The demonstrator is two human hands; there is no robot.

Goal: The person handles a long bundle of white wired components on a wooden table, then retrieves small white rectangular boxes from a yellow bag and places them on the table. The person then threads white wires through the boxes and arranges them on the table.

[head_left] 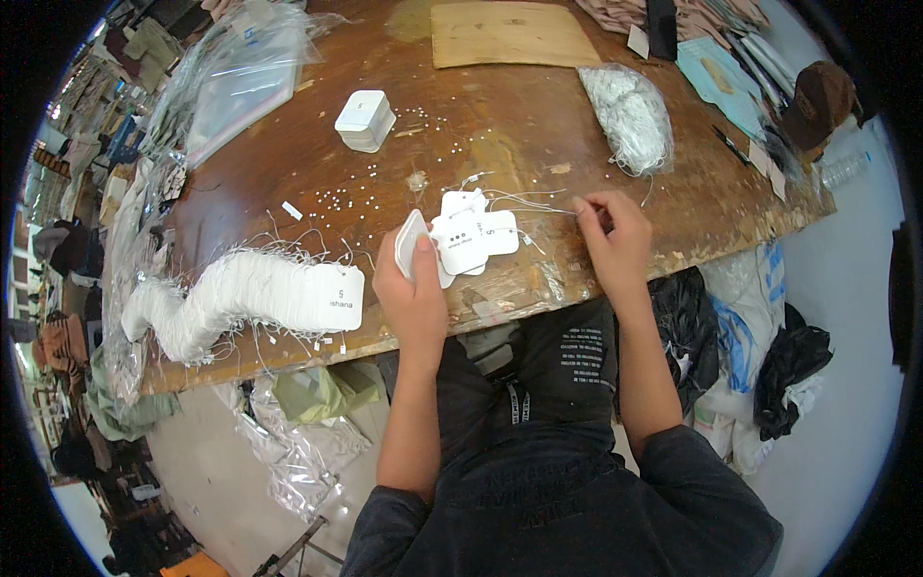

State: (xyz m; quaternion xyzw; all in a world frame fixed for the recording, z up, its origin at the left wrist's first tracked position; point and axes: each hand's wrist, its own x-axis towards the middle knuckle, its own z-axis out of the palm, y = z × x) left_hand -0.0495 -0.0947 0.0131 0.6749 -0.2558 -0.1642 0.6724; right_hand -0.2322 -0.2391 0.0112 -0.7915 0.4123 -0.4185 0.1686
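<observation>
- A small stack of white paper tags point(460, 240) is gripped in the left hand point(413, 279), thumb pressed on top, at the front edge of the wooden surface point(500, 106).
- A thin white string point(538, 210) is pinched between the fingertips of the right hand point(615, 236); it runs back to the tags.
- A long curved row of strung tags point(240, 293) is laid to the left.
- A bag of white strings point(630, 115) and a small white box point(364, 120) are set farther back.
</observation>
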